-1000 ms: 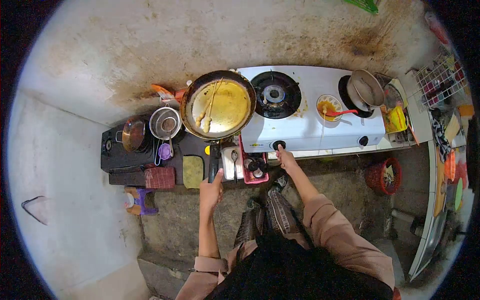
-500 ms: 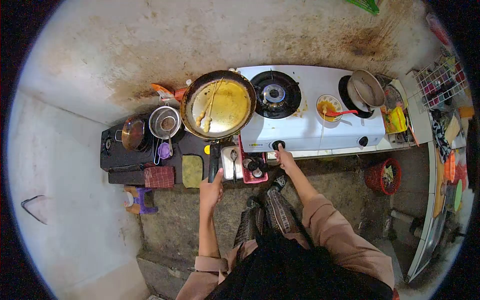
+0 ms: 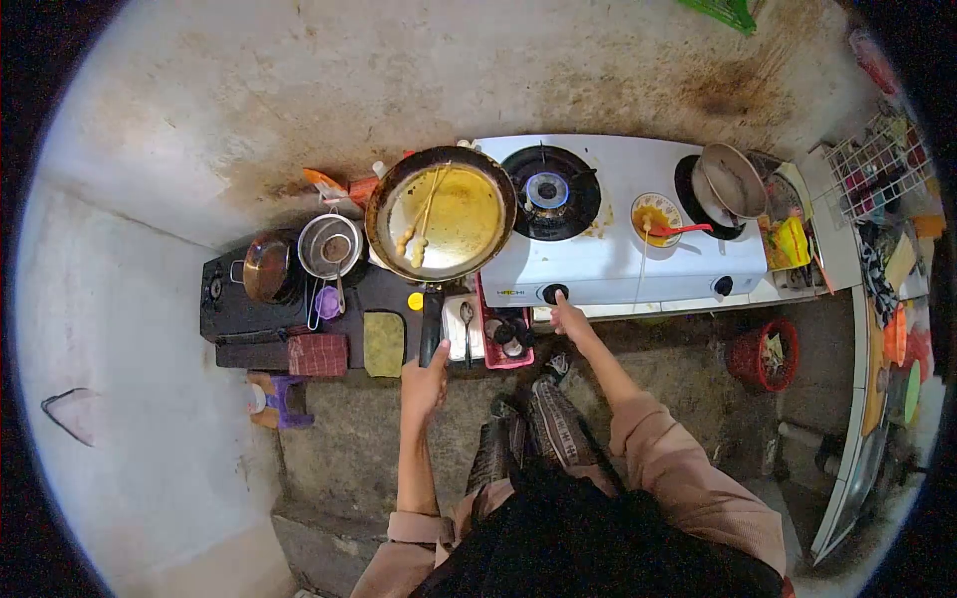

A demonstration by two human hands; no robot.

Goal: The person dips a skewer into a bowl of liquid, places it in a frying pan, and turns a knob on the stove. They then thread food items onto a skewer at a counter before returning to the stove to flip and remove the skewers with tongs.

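My left hand is wrapped round the black handle of a frying pan, which it holds up left of the lit burner. Two skewers with small round pieces lie in the yellow oil in the pan. With its fingers closed on the left control knob, my right hand is at the front of the white gas stove. A blue flame shows in the burner. Between the two burners stands a bowl of orange-yellow liquid, with a red spoon and a skewer in it.
A grey pan tilts on the right burner. Left are a strainer, a pot, a green cloth and a red cloth. A pink basket sits below the stove, a red bin on the floor at right.
The frying pan has shifted slightly right and down toward the burner, with my left hand moving along. A blue flame shows more clearly in the burner. My right hand stays at the knob.
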